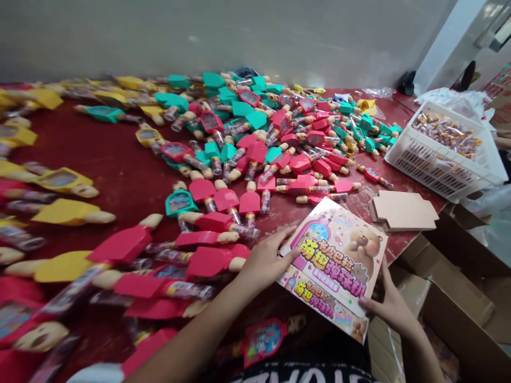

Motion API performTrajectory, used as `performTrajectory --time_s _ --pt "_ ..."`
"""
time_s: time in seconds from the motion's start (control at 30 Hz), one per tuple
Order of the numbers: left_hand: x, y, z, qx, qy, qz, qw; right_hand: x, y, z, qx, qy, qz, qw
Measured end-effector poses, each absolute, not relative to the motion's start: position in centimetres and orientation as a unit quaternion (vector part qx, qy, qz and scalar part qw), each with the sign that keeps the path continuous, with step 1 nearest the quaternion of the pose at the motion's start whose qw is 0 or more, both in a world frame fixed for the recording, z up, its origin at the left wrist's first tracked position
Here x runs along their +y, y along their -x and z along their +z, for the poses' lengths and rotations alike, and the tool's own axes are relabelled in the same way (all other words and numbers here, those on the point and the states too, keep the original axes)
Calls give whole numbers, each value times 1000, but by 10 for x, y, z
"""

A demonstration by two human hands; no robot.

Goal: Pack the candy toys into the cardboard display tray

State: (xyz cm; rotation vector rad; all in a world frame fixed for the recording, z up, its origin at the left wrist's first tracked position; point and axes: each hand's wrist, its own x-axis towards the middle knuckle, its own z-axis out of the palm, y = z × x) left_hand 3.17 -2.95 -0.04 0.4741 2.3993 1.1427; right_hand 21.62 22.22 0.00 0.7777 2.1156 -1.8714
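**Printed card [335, 266] held at near edge of bench [120, 159]**

The card is gripped by both hands, tilted, with its lower corner carried out past the bench's near edge. Its face is printed with a cartoon bear, a pink border and yellow-lettered Chinese titles. The left hand [265, 260] is laid against the card's left edge with the fingers spread. The right hand [389, 308] is closed on the lower right edge, the thumb lying on the printed face.

Plastic toys [247, 143] in red, teal and yellow, each fitted with a clear tube, are heaped across the middle of the dark red bench toward the far edge. More are laid out along the left side, and red ones lie just beside the left hand. A single toy [263, 340] with a pink frame lies at the near edge, below the left forearm.

A stack of flat brown cardboard blanks [403, 210] is placed just beside the card's upper right corner. A white plastic crate [439, 154] filled with small wrapped tubes stands at the far right corner. An open cardboard box [451, 287] sits below the bench's right edge.
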Motion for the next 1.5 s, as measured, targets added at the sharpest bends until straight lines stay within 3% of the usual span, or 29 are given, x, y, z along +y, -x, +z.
performTrajectory --time_s 0.17,0.33,0.5,0.67,0.8,0.97,1.2,1.37,1.5 --pt "-29 -43 -7 884 -195 395 159 223 -210 -1 644 -264 -710 104" --pt "-35 -57 -16 882 -266 389 20 228 -207 5 652 -247 -710 99" --pt "-51 -63 -32 852 -438 275 -84 226 -217 3 633 -222 -726 153" --pt "-60 -57 -38 836 -492 224 -90 220 -228 3 720 -215 -649 120" --pt "-58 -54 -37 810 -512 264 -109 214 -229 8 865 -113 -481 93" --pt "-59 -60 -39 804 -498 313 -83 212 -228 13 916 -34 -384 110" --pt "-58 -67 -38 860 -410 302 39 206 -236 14 935 -32 -346 72" --pt "-60 -69 -47 865 -401 300 20 206 -242 6 952 -9 -304 -15" --pt "-64 -69 -47 869 -398 293 25 206 -244 3 955 -7 -295 -11"
